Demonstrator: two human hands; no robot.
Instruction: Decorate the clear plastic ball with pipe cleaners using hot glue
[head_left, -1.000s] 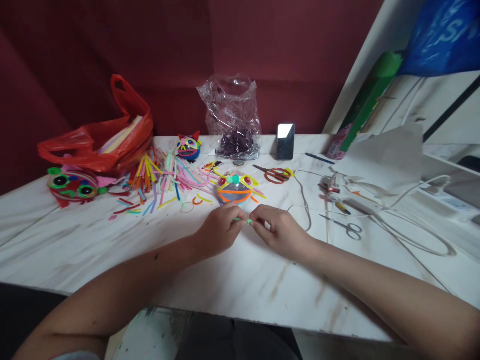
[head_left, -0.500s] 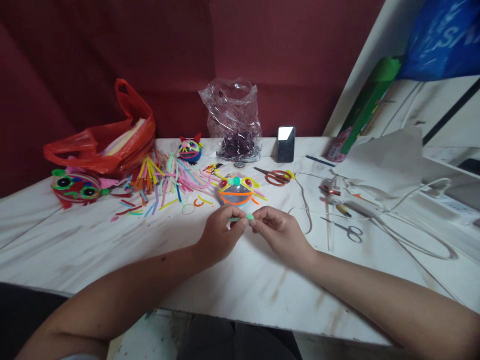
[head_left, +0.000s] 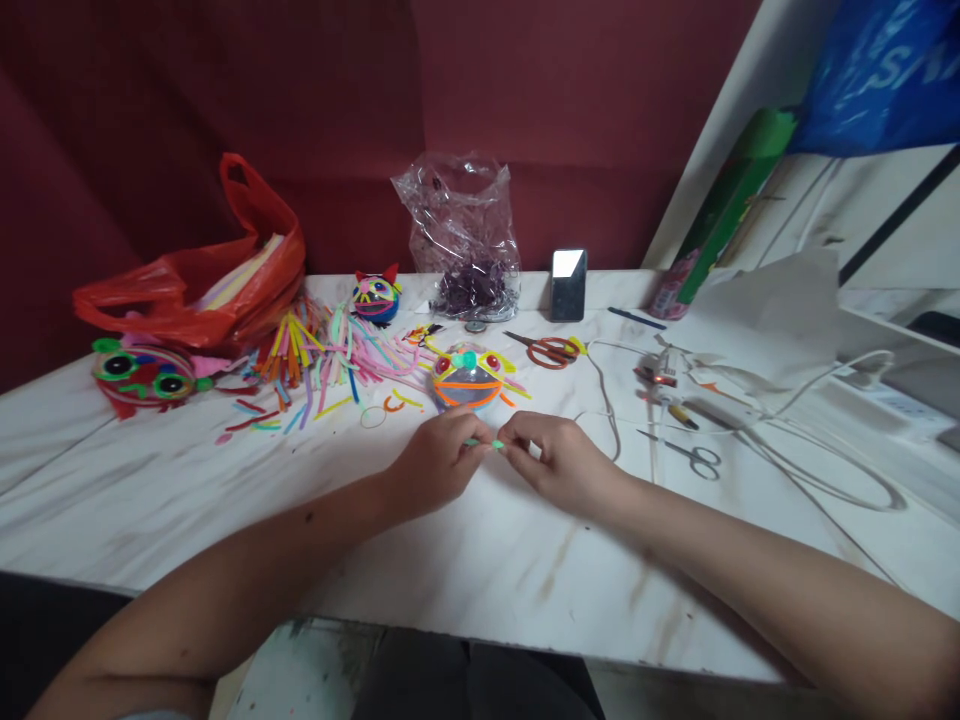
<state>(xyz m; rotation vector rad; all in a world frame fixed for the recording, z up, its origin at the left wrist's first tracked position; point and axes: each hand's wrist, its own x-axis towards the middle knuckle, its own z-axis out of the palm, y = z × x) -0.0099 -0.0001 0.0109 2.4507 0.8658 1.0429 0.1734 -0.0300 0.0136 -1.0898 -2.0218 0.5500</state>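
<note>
Between my two hands is a small light-green pipe cleaner (head_left: 497,444), its end bunched into a little lump. My left hand (head_left: 441,460) pinches it from one side, thumb against forefinger. From the other side the fingertips of my right hand (head_left: 559,462) close on the same lump. Just beyond my hands sits a clear ball (head_left: 469,377) made up as a face, with red eyes, a green nose and an orange-edged mouth. Most of the green piece is hidden by my fingers.
Cut pipe cleaners (head_left: 352,350) lie left of the ball, near a red plastic bag (head_left: 187,290) and a red figure (head_left: 142,375). Orange-handled scissors (head_left: 553,350), a phone (head_left: 568,286), a glue gun (head_left: 664,370), small scissors (head_left: 694,458) and looping white cords (head_left: 847,480) are to the right.
The view has shifted slightly. My fingers have moved a little on the green pipe cleaner, and less of its lump shows now. Both hands keep hold of it.
</note>
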